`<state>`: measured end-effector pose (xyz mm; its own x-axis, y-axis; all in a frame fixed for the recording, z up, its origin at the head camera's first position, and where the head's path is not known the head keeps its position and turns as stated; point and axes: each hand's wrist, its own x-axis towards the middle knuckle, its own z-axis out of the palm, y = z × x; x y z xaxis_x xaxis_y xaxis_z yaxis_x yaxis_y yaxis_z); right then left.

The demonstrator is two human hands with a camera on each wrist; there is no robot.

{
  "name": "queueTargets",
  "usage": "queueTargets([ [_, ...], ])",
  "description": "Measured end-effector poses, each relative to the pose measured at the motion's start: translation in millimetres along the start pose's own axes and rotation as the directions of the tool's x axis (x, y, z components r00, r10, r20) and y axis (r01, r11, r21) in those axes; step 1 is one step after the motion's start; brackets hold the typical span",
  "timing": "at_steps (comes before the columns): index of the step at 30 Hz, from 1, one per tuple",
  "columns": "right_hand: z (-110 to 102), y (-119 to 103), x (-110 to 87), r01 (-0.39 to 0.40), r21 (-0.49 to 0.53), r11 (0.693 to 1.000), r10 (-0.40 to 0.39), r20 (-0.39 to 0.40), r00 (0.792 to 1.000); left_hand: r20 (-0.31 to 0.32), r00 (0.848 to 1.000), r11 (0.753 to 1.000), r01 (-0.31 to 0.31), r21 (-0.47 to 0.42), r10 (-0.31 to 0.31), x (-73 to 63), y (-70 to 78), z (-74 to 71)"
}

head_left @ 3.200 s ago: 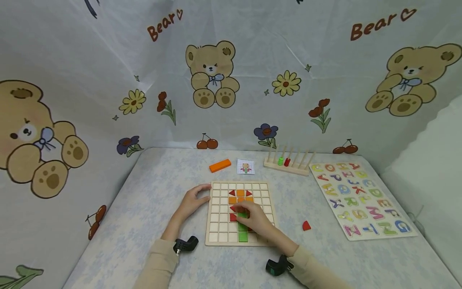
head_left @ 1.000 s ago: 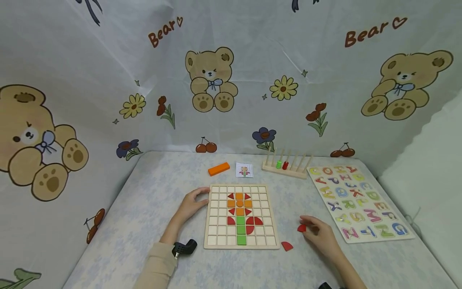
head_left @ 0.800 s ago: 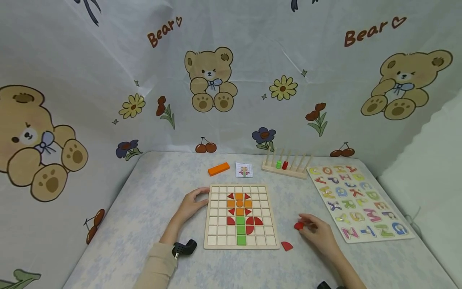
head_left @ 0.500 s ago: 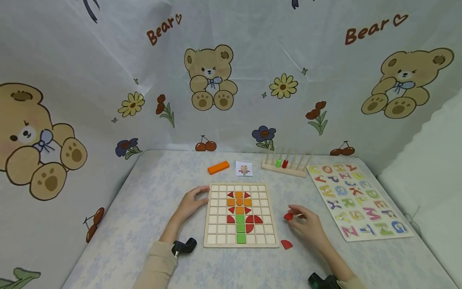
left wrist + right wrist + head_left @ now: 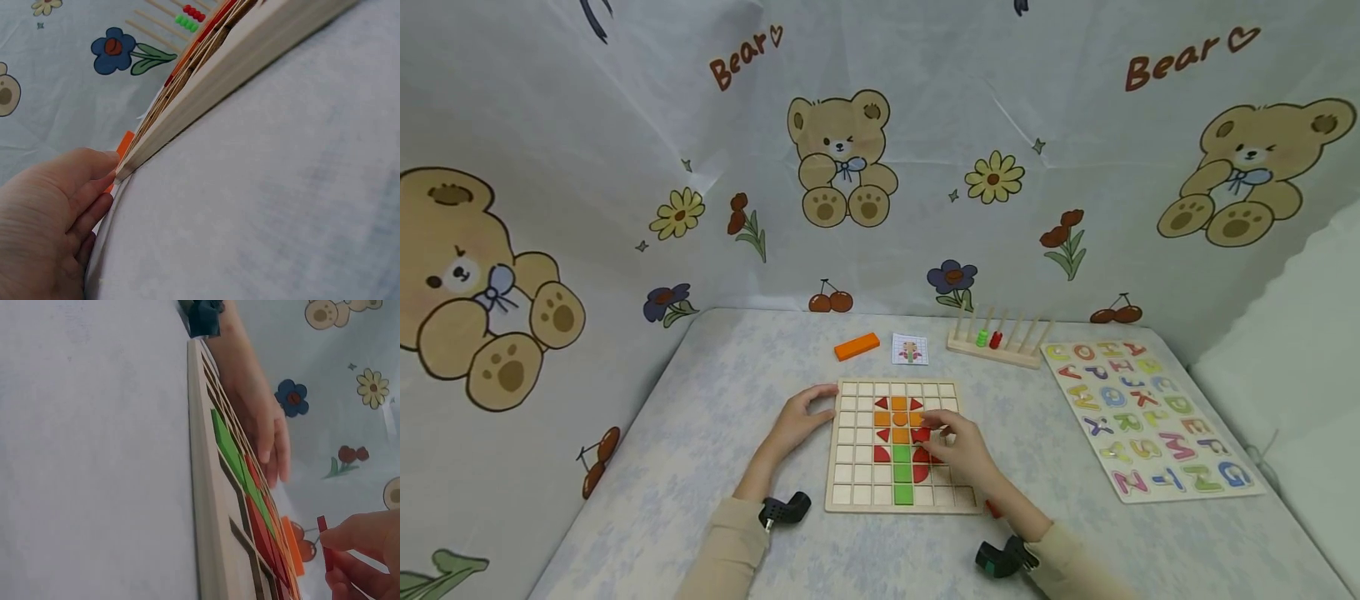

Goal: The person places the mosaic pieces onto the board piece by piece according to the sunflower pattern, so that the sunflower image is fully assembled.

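A square wooden grid board (image 5: 856,495) lies on the table, with orange squares, an orange circle, red triangles, green squares (image 5: 902,474) and red quarter circles set in its cells. My left hand (image 5: 796,425) rests thumb and fingertips against the board's left edge near the far corner, its fingers relaxed. Over the right half of the board, my right hand (image 5: 961,450) pinches a red quarter-circle tile (image 5: 325,544) between thumb and fingers; the tile stands on edge in the right wrist view. Another red quarter-circle tile (image 5: 993,509) peeks out from under the right forearm.
Beyond the board sit an orange block (image 5: 857,347) and a small pattern card (image 5: 910,349). A wooden peg rack (image 5: 992,350) with green and red beads is at the back, and a letter puzzle board (image 5: 1150,421) on the right. A bear-print cloth hangs behind.
My right hand has brought the red quarter-circle tile leftward from the table at the right to above the board. My left hand has stayed at the board's edge.
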<state>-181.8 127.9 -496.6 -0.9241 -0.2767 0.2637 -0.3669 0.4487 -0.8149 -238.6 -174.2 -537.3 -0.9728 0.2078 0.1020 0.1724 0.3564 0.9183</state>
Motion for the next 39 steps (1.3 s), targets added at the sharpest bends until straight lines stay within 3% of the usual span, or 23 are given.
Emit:
queueTargets([
  [4, 19.3, -7.2, 5.7, 0.026, 0.041, 0.999, -0.029, 0.082, 0.996, -0.001, 1.0, 1.0, -0.005, 0.005, 0.005, -5.8, 16.1, 0.2],
  [9, 37.5, -18.6, 11.0, 0.061, 0.012, 0.998, -0.062, 0.145, 0.987, 0.028, 1.0, 1.0, 0.001, 0.009, -0.002, -9.5, 29.4, -3.0],
  [19, 62.8, -25.6, 20.8, 0.062, 0.022, 0.998, -0.066, 0.245, 0.967, -0.008, 1.0, 1.0, -0.014, -0.011, 0.014, 1.7, -3.7, 0.1],
  [28, 66.8, -24.1, 20.5, 0.089, 0.014, 0.996, -0.09, 0.258, 0.962, 0.008, 1.0, 1.0, -0.011, 0.005, 0.011, 2.3, -5.4, -0.4],
  [32, 67.1, -23.7, 21.0, 0.086, 0.033, 0.996, -0.092, 0.265, 0.96, 0.009, 1.0, 1.0, -0.012, 0.002, 0.012, -1.0, 4.6, -1.6],
  [36, 68.5, -23.1, 22.0, 0.086, 0.039, 0.996, -0.093, 0.273, 0.957, 0.007, 1.0, 1.0, 0.007, 0.004, -0.007, 0.7, 2.5, -0.8],
  [39, 68.7, -23.6, 22.1, 0.093, 0.026, 0.995, -0.097, 0.277, 0.956, -0.008, 1.0, 1.0, -0.001, -0.005, 0.001, 4.5, -8.3, 1.2],
])
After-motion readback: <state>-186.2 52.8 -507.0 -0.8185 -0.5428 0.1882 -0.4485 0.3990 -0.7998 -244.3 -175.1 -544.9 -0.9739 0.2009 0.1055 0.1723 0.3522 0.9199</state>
